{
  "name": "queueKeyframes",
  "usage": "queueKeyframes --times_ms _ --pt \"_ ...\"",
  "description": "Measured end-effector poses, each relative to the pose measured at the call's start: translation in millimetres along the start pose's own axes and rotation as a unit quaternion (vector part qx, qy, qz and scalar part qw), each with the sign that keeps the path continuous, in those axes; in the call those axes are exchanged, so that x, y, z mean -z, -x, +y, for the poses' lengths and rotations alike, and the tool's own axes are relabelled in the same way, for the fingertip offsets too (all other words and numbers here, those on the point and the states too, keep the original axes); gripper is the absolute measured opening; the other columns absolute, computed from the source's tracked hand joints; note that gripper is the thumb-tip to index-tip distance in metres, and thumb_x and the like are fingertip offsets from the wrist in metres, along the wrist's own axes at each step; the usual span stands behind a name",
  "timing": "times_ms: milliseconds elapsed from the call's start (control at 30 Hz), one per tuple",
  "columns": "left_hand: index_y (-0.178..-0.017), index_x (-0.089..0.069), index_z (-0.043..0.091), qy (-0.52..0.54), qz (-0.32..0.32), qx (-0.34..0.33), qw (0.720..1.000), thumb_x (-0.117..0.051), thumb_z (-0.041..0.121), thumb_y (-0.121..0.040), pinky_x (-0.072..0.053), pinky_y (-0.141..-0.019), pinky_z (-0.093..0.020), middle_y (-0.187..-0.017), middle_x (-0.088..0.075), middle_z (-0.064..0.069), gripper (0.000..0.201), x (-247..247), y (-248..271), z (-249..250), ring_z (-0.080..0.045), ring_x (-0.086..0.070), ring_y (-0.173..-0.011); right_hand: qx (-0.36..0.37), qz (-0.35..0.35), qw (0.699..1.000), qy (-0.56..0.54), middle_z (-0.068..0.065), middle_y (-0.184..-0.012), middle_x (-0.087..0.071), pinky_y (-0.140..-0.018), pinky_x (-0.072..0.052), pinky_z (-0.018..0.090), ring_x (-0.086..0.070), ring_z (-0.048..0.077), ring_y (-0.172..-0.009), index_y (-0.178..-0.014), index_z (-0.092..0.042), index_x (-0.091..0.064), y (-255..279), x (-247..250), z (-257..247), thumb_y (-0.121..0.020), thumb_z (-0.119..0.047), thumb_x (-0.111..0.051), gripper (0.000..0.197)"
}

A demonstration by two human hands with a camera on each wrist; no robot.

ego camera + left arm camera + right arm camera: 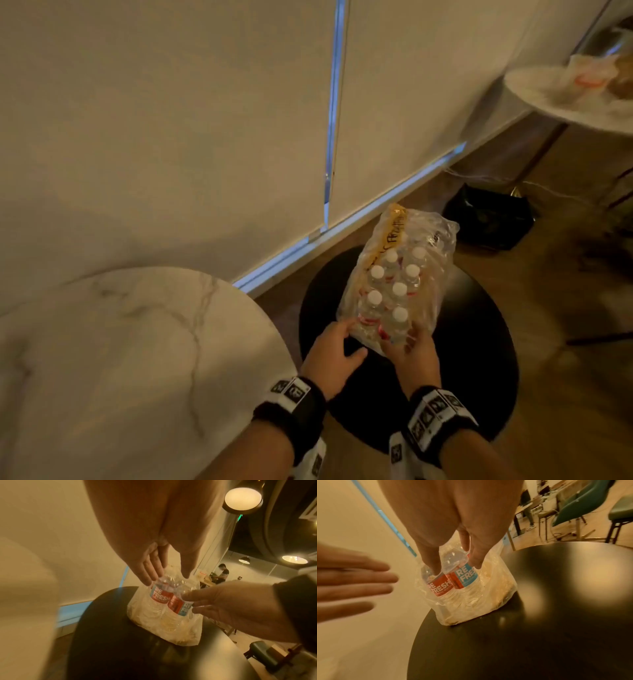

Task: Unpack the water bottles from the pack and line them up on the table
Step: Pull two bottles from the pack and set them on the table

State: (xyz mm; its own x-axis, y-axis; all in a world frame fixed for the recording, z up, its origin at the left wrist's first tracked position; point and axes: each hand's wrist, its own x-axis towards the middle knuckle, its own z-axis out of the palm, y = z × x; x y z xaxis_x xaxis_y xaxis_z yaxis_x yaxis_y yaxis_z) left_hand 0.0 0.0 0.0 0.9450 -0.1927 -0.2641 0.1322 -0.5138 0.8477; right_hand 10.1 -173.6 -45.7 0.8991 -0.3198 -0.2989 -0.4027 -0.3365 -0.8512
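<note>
**Bottle pack on black table, both hands at its near end**

Orientation: The pack (pixel 397 277) of water bottles sits on the round black table (pixel 479 359). Its long axis runs from the person toward the wall. The bottles (pixel 399 289) stand upright, white caps up, in two rows inside clear plastic wrap. The far end of the wrap is loose and crumpled.

View differences: The head view shows the cap rows and a white marble table (pixel 120 359) just left of the black one. Only the wrist views show the bottle labels (pixel 158 595), red and blue, at the near end of the pack. The left wrist view also shows ceiling lamps (pixel 243 499) and seated people in the far background. The right wrist view shows green chairs (pixel 583 503).

Grip: The right hand (pixel 412 353) has thumb and fingers curled around the near right bottle (pixel 462 574) through the torn wrap. The left hand (pixel 330 356) is loose, fingers extended, fingertips (pixel 145 577) at the near left corner of the pack; it clasps nothing. Motion blur prevents confirming firm contact.
</note>
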Motion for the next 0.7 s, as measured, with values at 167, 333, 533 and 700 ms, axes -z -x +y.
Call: queueKeyframes --times_ms 167,333,533,700 --pt "-0.15 -0.031 0.028 -0.008 0.059 0.0 0.998 -0.074 0.04 -0.082 -0.044 -0.111 -0.038 -0.145 -0.039 -0.002 0.081 -41 -88 -12 -0.02 -0.048 -0.132 -0.025 -0.07 0.993 -0.094 -0.011 -0.106 -0.063 -0.063 -0.054 0.012 -0.063 -0.002 -0.085 -0.111 -0.035 -0.054 -42 -2 6 -0.08 -0.023 -0.079 0.041" --pt "-0.147 -0.023 0.025 -0.068 0.087 0.034 0.993 -0.078 0.026 -0.079 -0.046 -0.109 -0.045 -0.151 -0.036 -0.011 0.088 -67 -120 -32 -0.028 -0.044 -0.136 -0.046 -0.103 0.992 -0.053 -0.016 -0.115 -0.061 -0.092 -0.053 0.041 -0.062 0.014 -0.108 -0.112 -0.058 -0.047 -63 -10 35 -0.063 -0.049 -0.084 0.062" --pt "-0.137 -0.025 0.038 -0.026 0.076 0.009 0.997 -0.083 0.024 -0.071 -0.057 -0.093 -0.049 -0.137 -0.052 -0.001 0.088 -56 -113 -30 -0.022 -0.061 -0.117 0.014 -0.075 0.996 0.039 -0.025 -0.088 -0.054 -0.082 -0.048 0.032 -0.06 0.014 -0.092 -0.103 -0.06 -0.038 -49 12 20 -0.071 -0.045 -0.081 0.056" --pt "-0.132 -0.046 0.035 0.051 0.122 -0.04 0.99 -0.085 0.028 -0.072 -0.049 -0.104 -0.037 -0.129 -0.056 0.007 0.072 -23 -49 -18 -0.01 -0.055 -0.12 0.124 -0.081 0.984 0.1 -0.015 -0.116 -0.061 -0.089 -0.053 0.036 -0.06 0.009 -0.104 -0.117 -0.05 -0.045 0 30 -16 -0.069 -0.048 -0.082 0.06"
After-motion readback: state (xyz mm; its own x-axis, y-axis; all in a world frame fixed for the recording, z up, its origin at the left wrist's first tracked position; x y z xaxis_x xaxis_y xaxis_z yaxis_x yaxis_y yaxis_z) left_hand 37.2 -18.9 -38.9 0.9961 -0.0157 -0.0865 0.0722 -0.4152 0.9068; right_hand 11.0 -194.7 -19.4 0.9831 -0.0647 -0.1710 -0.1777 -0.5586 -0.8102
